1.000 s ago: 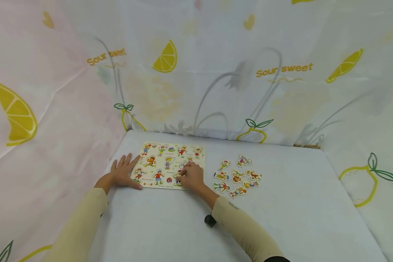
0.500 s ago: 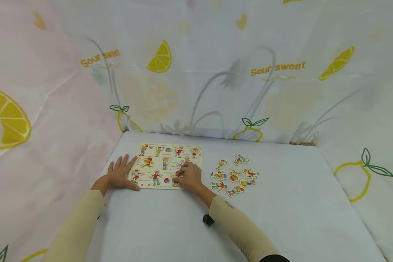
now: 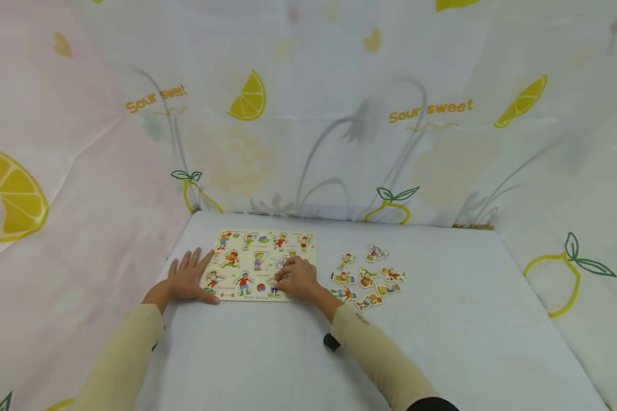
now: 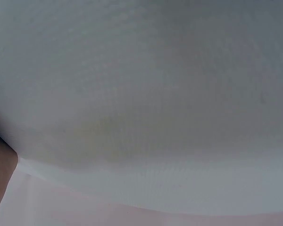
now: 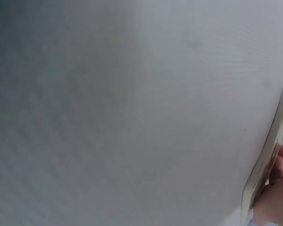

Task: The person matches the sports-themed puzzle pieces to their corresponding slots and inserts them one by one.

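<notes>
A cream puzzle board (image 3: 247, 251) printed with figures of children at sports lies on the white table in the head view. My left hand (image 3: 189, 278) rests flat at its left edge, fingers spread and thumb along the lower corner. At the lower right of the board, my right hand (image 3: 299, 278) pinches a small figure-shaped puzzle piece (image 3: 273, 290) between thumb and fingertips, over the board's surface. The hand hides part of that piece and the bicycle figure behind it. In the right wrist view, curled fingers (image 5: 279, 167) show at the board's edge (image 5: 259, 174).
Right of the board, several loose figure-shaped pieces (image 3: 367, 277) lie in a cluster on the white tabletop (image 3: 416, 342). Lemon-printed fabric (image 3: 313, 142) hangs behind and beside the table. The left wrist view shows mostly pale cloth (image 4: 141, 117).
The head view has shifted slightly. The right fingers have stayed at the same part of the board, and a little more of the pinched piece shows below them. The left hand has not moved.
</notes>
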Motion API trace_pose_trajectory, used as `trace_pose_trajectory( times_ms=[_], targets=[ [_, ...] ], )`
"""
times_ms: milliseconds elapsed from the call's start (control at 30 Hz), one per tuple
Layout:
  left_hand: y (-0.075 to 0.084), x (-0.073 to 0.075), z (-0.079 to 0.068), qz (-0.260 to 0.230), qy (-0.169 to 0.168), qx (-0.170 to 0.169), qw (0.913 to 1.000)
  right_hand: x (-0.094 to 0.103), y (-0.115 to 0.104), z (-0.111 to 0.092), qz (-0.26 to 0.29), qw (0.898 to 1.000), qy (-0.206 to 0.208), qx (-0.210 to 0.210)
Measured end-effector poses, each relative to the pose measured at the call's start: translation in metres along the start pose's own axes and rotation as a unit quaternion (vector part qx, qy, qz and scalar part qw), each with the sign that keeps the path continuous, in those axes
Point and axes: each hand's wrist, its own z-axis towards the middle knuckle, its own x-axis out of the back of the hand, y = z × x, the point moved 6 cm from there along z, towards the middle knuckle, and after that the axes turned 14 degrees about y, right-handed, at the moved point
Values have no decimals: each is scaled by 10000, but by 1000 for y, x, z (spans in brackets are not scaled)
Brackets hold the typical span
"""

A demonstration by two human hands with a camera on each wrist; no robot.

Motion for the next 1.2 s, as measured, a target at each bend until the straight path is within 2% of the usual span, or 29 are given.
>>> trace_pose_trajectory(
  times_ms=[233,433,633,967,1200],
  targets=[
    [3,4,2,0,16,3,10000,-1,-1,2,-149,9998,-145,-31],
    [-1,-3,6,93,8,-41,9999,-4,3,3,-392,9987,-281,-164],
    [1,1,4,-20,94,-155,9998,-6,-1,4,-645,9969,-450,59],
    [2,5,-2,-172,196,-151,9995,-9,-4,7,-720,9946,-746,2],
    [3,2,2,26,61,-59,10000,-9,0,8,-729,9945,-755,5]
  ],
)
